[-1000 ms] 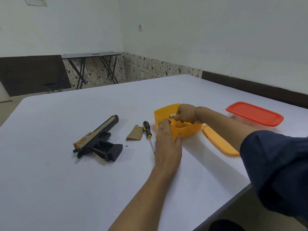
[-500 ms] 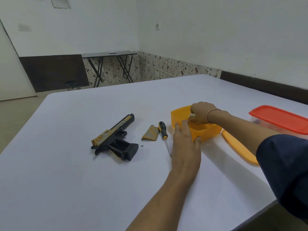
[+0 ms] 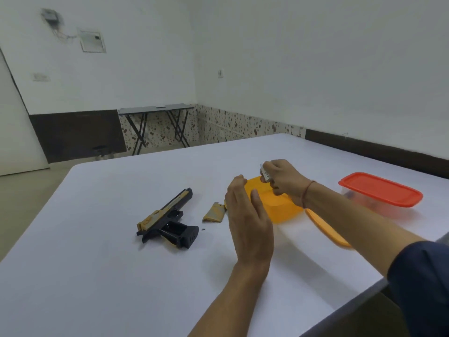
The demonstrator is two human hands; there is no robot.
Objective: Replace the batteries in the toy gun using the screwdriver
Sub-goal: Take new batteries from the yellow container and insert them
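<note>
Navy sleeve [image 3: 422, 288], red wrist thread [image 3: 306, 192] (beside right hand [image 3: 283, 180]).

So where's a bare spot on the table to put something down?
Bare: the wide table stretch nearer than the toy gun, and the far strip beyond the orange tub. Crowded: between gun and tub, with cover piece, tiny screw, left hand.

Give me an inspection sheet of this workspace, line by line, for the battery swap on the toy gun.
Surface: white table.
Job's things: toy gun on its side, grip open; grip cover and small screw beside it; screwdriver not plainly visible.
Clutter: orange box, orange lid, red-lidded container.
Hands: left hand open above the table; right hand pinches a battery above the orange box.
Cables: wires on the far wall.
Surroundings: folding table by the wall.
</note>
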